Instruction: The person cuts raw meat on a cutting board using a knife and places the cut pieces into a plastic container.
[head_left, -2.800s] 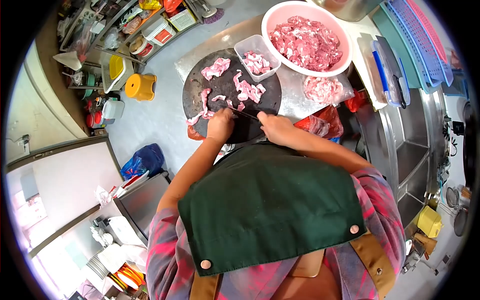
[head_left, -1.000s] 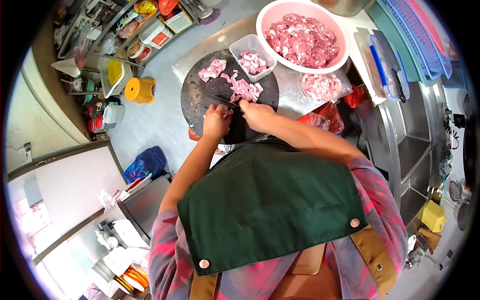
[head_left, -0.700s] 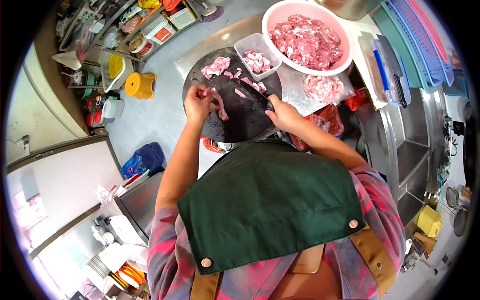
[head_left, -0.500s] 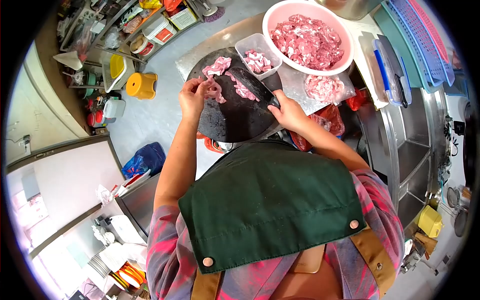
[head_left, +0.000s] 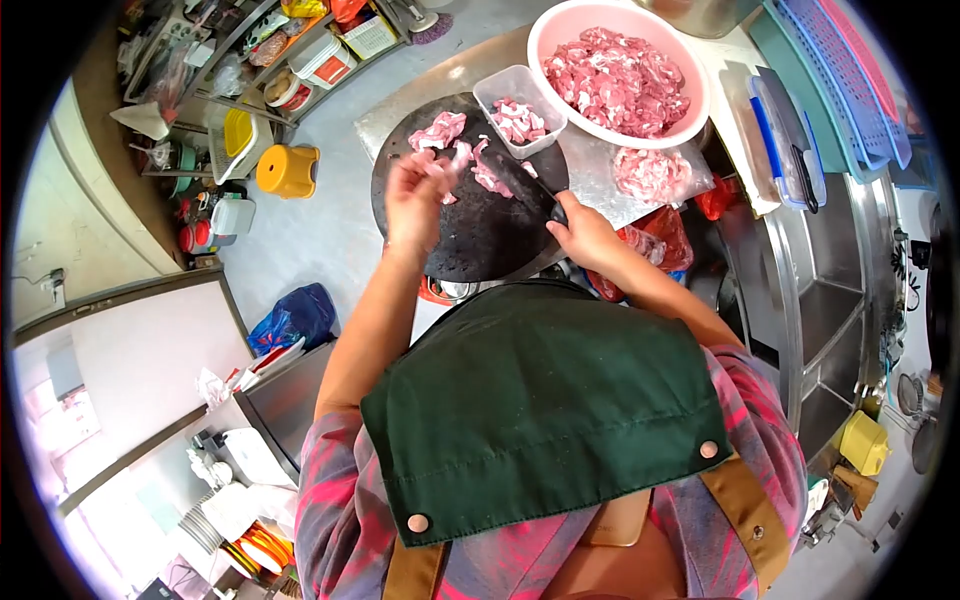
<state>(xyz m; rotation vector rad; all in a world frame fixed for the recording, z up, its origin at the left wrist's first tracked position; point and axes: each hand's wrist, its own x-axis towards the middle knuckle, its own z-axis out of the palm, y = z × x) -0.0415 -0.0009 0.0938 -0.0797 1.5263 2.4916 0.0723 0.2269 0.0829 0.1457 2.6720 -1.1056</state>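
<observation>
My right hand (head_left: 588,232) is closed on the black handle of a knife (head_left: 522,182), its dark blade slanting up and left over the round dark chopping board (head_left: 470,245). Over the board's left part is my left hand (head_left: 418,195), slightly blurred, its fingers closed on a strip of pink meat (head_left: 440,172). Another meat piece (head_left: 438,130) lies beyond it, and more meat (head_left: 490,178) rests beside the blade. A clear plastic container (head_left: 520,112) with cut meat stands at the board's far right edge.
Behind the container stands a pink basin (head_left: 696,110) full of meat. A clear bag of pale meat (head_left: 655,175) lies on the metal table (head_left: 590,185). Farther right are a blue-clipped box (head_left: 790,150), stacked baskets (head_left: 838,80) and a metal sink (head_left: 830,290). A yellow stool (head_left: 287,171) stands left.
The knife, earlier held low near my left hand, now lies across the board's right side. My left hand has lifted a meat strip and moved slightly right since half a second ago.
</observation>
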